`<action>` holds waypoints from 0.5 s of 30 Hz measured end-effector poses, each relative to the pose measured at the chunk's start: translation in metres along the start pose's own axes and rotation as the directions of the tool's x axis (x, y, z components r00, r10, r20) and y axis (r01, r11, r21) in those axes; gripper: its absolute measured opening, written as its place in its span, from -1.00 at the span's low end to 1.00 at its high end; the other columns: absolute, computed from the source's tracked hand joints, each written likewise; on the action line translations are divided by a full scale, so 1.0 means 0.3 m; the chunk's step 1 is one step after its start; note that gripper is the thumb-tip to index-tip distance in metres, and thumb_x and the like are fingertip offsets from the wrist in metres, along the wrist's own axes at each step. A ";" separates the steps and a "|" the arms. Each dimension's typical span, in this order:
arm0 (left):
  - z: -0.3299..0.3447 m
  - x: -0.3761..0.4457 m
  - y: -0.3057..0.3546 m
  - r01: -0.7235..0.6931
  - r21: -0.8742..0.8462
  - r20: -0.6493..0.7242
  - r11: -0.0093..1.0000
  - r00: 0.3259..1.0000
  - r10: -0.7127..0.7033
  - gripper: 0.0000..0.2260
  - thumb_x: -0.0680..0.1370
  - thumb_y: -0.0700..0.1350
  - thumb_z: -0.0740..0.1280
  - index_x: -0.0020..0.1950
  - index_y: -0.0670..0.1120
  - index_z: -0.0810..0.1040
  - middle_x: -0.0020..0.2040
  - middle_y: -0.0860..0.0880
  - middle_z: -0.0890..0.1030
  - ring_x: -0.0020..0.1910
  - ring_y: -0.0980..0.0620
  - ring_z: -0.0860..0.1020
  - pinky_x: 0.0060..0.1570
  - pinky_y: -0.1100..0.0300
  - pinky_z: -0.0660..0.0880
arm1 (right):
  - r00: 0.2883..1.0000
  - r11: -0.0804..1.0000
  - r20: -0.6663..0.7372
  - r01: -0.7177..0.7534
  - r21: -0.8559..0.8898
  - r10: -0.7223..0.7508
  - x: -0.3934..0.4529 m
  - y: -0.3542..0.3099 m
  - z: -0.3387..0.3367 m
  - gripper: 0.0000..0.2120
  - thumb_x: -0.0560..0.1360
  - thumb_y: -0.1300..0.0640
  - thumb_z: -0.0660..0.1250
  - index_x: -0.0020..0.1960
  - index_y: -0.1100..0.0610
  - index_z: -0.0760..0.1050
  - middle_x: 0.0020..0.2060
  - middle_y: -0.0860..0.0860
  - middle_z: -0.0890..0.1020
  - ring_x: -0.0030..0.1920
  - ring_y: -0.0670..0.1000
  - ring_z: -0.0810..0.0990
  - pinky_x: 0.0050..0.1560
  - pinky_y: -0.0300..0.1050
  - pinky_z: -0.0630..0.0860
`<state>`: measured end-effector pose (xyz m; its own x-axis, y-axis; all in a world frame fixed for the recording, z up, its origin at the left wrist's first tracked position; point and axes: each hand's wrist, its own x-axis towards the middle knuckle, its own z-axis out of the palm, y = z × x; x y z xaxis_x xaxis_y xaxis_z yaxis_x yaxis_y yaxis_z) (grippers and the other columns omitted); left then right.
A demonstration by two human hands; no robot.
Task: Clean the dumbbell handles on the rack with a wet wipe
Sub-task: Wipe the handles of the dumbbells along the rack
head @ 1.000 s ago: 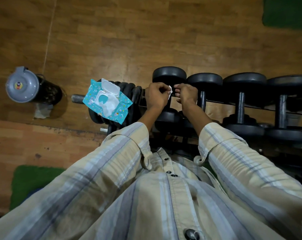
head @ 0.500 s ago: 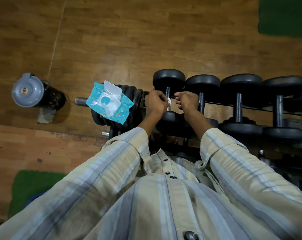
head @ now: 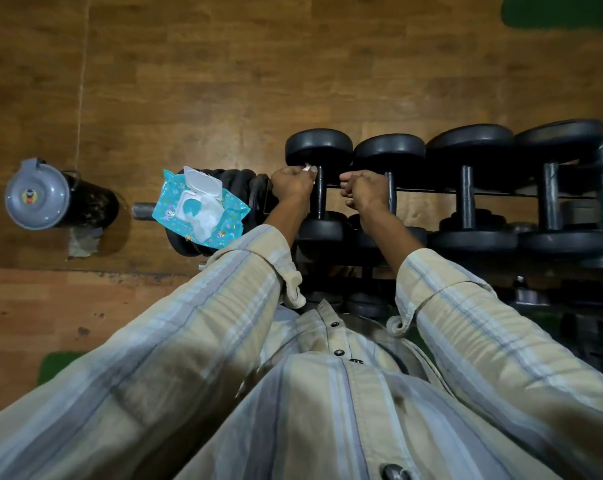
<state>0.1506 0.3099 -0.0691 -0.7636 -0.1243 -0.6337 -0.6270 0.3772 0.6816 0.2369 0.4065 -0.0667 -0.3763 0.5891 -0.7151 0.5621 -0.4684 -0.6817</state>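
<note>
Left hand (head: 291, 183) pinches the wet wipe (head: 307, 167), seemingly against the dumbbell handle (head: 320, 192).

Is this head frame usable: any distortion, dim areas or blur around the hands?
Head view: wide-angle bending stretches the shirt sleeves; dim warm light, rack underside nearly black; left hand with wipe and right hand reasonably sharp; no glare.
</note>
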 end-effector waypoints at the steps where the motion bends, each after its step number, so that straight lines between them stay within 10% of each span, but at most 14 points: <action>1: -0.008 -0.010 -0.002 -0.009 0.005 0.008 1.000 1.000 0.009 -0.80 0.47 -0.18 0.56 -0.29 -0.10 0.59 -0.32 -0.08 0.62 -0.29 -0.03 0.58 -0.15 0.08 0.61 | 1.000 1.000 -0.001 -0.002 0.000 0.002 -0.001 0.000 0.003 -0.71 0.42 0.38 0.20 -0.19 0.11 0.64 -0.28 0.07 0.67 -0.31 0.00 0.58 -0.43 -0.21 0.41; 11: -0.071 -0.062 0.045 -0.199 0.391 0.144 0.899 0.978 0.154 -0.82 0.34 -0.14 0.61 -0.39 0.00 0.65 -0.17 -0.08 0.75 -0.07 -0.07 0.72 -0.03 0.04 0.69 | 0.991 0.985 0.080 0.116 -0.124 -0.107 -0.058 0.018 0.025 -0.74 0.33 0.29 0.29 -0.22 -0.01 0.68 -0.23 -0.02 0.72 -0.20 -0.02 0.63 -0.19 -0.08 0.54; 15: -0.090 -0.099 0.067 -0.236 0.598 0.249 0.766 0.963 0.103 -0.53 0.25 -0.07 0.53 0.08 -0.29 0.65 0.03 -0.24 0.71 0.07 -0.14 0.70 -0.01 -0.04 0.66 | 0.979 0.971 0.163 0.153 -0.184 -0.123 -0.073 0.025 0.020 -0.73 0.35 0.33 0.30 -0.22 0.01 0.67 -0.19 0.00 0.73 -0.14 0.05 0.68 -0.11 -0.01 0.60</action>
<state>0.1563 0.2964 -0.0267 -0.7615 0.1472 -0.6313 -0.2075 0.8673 0.4524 0.2449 0.3862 -0.0570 -0.5573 0.5272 -0.6415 0.6242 -0.2434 -0.7423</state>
